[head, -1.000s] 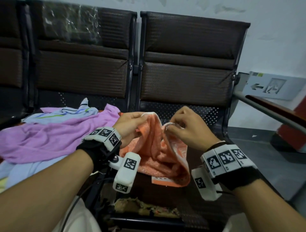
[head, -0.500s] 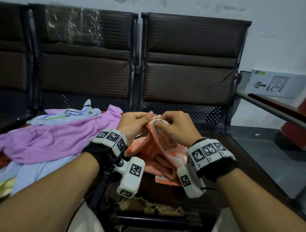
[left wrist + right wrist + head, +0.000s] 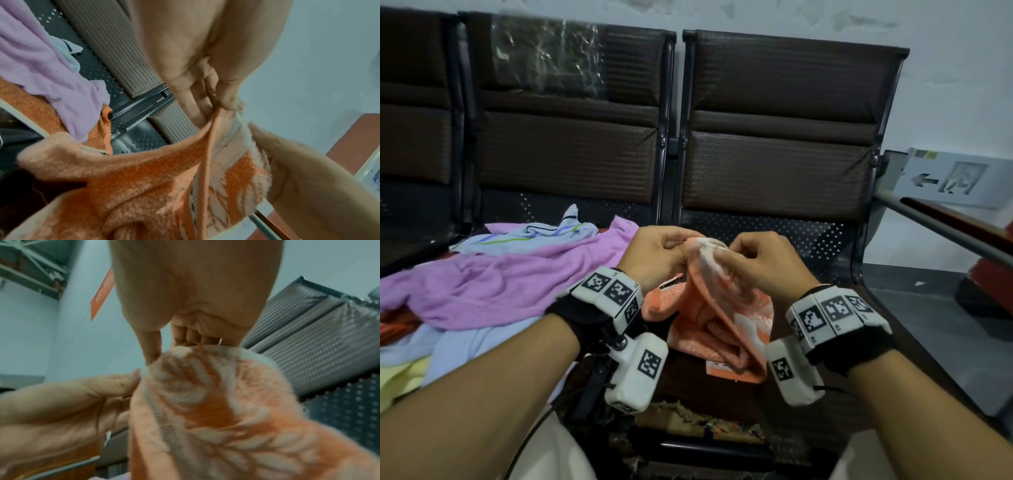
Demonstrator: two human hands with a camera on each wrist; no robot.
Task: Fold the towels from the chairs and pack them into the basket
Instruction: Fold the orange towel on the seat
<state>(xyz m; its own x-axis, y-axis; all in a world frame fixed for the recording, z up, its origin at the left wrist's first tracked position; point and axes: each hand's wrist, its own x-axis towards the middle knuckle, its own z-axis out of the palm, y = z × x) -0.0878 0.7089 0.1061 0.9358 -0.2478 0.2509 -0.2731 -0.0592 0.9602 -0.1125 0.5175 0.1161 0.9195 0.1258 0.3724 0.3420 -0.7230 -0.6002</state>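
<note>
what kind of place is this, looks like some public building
Probably a waiting area or corridor in a public building: a row of linked dark brown padded metal chairs, a grey exit sign with an arrow and running figure low on the white wall, and a wooden-topped handrail beside it.

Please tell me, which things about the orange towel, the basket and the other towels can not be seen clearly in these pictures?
- Basket: in no view, so its place is unknown.
- Orange towel: bunched; size and fold state unclear. In the head view the left hand and right hand cover its pinched top edge.
- Right wrist view: towel pattern blurred.
- Pile under the purple towel: count unclear, cut by the left edge.
- Wall sign: too small to read.
</note>
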